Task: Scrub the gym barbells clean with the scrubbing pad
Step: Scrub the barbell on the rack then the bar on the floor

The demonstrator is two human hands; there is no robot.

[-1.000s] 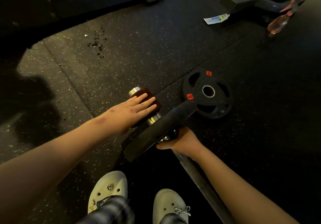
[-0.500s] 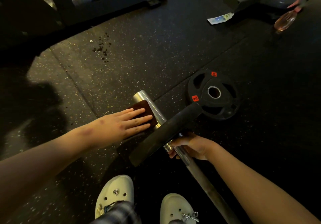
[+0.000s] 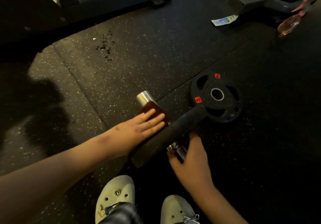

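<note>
A barbell lies on the dark rubber floor, its shiny steel sleeve end (image 3: pixel 145 97) pointing up-left. A black weight plate (image 3: pixel 171 133) is loaded on it, seen edge-on. A brown scrubbing pad (image 3: pixel 151 108) lies over the sleeve, and my left hand (image 3: pixel 140 128) presses it flat with straight fingers, right beside the plate. My right hand (image 3: pixel 190 161) curls round the bar's collar (image 3: pixel 177 150) just behind the plate. The rest of the bar is hidden under my right arm.
A loose black plate (image 3: pixel 217 96) with red labels lies flat to the right of the sleeve. A pink spray bottle (image 3: pixel 289 24) and a small packet (image 3: pixel 224 20) lie at the far right by a bench frame (image 3: pixel 260 1). Dark debris (image 3: pixel 106 46) dots the floor. My pale shoes (image 3: pixel 118 197) are below.
My left hand has slid the pad along the sleeve toward the plate, baring more of the steel end. My right hand has shifted its hold on the bar behind the plate.
</note>
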